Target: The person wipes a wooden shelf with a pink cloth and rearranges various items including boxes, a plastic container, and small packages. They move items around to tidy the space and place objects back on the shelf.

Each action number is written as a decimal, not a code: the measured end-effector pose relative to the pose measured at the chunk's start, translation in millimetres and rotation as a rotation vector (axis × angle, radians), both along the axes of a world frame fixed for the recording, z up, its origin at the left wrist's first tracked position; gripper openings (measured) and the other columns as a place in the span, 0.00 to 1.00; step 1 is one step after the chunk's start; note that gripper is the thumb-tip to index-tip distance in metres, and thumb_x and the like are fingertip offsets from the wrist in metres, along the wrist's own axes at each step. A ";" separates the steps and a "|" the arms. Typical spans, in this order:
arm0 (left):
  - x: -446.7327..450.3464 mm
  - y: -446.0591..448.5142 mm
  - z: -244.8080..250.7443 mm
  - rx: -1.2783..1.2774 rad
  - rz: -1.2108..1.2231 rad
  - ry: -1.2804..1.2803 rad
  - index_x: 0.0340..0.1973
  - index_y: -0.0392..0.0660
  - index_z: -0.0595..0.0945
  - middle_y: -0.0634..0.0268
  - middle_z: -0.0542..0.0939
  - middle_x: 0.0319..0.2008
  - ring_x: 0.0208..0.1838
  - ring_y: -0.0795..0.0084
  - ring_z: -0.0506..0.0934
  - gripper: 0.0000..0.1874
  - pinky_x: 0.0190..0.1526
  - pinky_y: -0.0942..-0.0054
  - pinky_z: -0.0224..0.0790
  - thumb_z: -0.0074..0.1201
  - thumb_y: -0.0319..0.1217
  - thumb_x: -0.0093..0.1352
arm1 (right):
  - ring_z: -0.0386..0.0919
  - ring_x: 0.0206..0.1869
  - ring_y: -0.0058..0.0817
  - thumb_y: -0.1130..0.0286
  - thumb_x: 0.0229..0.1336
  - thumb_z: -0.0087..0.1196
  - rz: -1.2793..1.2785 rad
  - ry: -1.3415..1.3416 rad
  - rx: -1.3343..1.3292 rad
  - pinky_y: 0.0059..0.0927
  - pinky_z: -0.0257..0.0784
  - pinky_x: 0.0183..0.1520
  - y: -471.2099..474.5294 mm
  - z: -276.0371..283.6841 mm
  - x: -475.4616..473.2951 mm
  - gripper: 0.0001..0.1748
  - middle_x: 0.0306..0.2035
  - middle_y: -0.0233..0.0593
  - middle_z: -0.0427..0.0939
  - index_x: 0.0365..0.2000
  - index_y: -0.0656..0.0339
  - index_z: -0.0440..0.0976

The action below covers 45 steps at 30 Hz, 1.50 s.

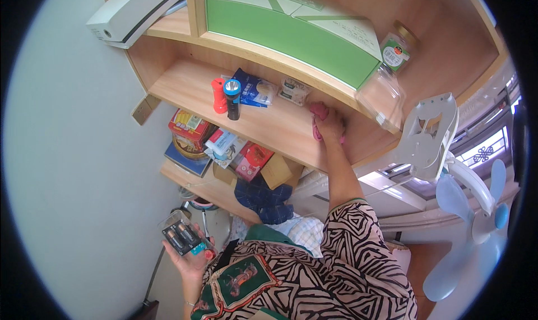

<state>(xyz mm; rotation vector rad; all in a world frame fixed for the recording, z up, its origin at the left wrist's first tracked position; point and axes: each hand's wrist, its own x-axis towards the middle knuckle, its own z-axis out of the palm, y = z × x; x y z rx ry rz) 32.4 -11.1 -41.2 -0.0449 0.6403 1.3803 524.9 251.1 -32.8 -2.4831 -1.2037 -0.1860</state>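
My left hand holds a clear plastic box at the lower left, with a pack of batteries and a small red-capped item in it. On the middle shelf, toward its right end, my right hand presses a pink cloth against the wood. Left of that cloth lie a clear packet with pale contents and a blue plastic packet. A black flashlight with a blue head stands upright beside a red flashlight.
Above sits a large green box, near a gold-lidded jar and a clear plastic container. Below are a red tin, boxes and dark blue fabric. A blue-bladed fan stands at the right. A white device overhangs the upper left.
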 end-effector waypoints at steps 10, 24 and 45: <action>-3.7 -0.7 11.2 0.026 -0.002 -0.029 0.56 0.54 0.75 0.60 0.77 0.54 0.51 0.64 0.76 0.41 0.54 0.42 0.64 0.45 0.72 0.62 | 0.75 0.45 0.51 0.63 0.43 0.63 0.469 -0.168 0.217 0.51 0.69 0.50 -146.8 -5.9 -100.0 0.29 0.43 0.51 0.75 0.49 0.58 0.73; -12.3 -1.5 13.8 0.015 -0.054 -0.027 0.57 0.50 0.75 0.60 0.77 0.53 0.52 0.63 0.75 0.44 0.55 0.40 0.64 0.46 0.73 0.61 | 0.70 0.56 0.48 0.74 0.31 0.68 0.528 -0.165 0.378 0.46 0.66 0.57 -168.6 5.5 -98.8 0.37 0.54 0.47 0.71 0.51 0.58 0.74; 12.9 10.6 9.9 0.096 -0.109 -0.052 0.58 0.50 0.73 0.60 0.78 0.54 0.51 0.62 0.79 0.44 0.56 0.39 0.67 0.47 0.72 0.61 | 0.68 0.58 0.44 0.71 0.41 0.63 1.037 -0.055 0.262 0.46 0.64 0.56 -33.1 -2.9 -191.2 0.31 0.53 0.44 0.71 0.51 0.56 0.72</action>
